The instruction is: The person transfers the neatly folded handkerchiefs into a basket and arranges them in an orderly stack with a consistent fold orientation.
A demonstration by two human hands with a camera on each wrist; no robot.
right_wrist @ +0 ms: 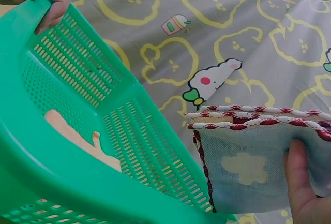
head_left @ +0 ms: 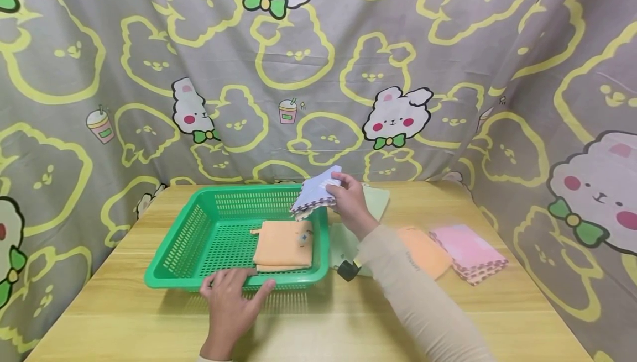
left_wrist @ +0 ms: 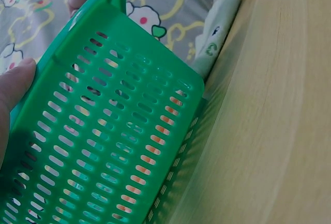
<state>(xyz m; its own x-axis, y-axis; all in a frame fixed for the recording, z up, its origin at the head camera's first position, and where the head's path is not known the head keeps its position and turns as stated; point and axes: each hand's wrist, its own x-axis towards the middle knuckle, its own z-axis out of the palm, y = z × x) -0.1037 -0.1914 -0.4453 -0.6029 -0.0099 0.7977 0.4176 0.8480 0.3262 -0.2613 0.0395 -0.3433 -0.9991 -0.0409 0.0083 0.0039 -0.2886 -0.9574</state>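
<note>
A folded light-blue towel [head_left: 316, 190] with a red-and-white stitched edge is pinched by my right hand [head_left: 350, 202], thumb on its face in the right wrist view. It hangs above the right back rim of the green plastic basket [head_left: 169, 246]. My left hand [head_left: 231, 301] grips the basket's front rim, its fingers curled over the edge and thumb lying along the rim. Inside the basket, on the right, lies a folded orange towel [head_left: 283, 243] with a small hanging loop. The left wrist view shows the left thumb [left_wrist: 15, 81] at the slotted wall.
Right of the basket on the wooden table [head_left: 348, 323] lie pale green towels [head_left: 376, 200], another orange towel [head_left: 423, 251] and a pink towel [head_left: 468, 251] with a checked edge. A black wrist camera [head_left: 348, 269] sits by the right sleeve. A patterned curtain [head_left: 318, 74] surrounds the table.
</note>
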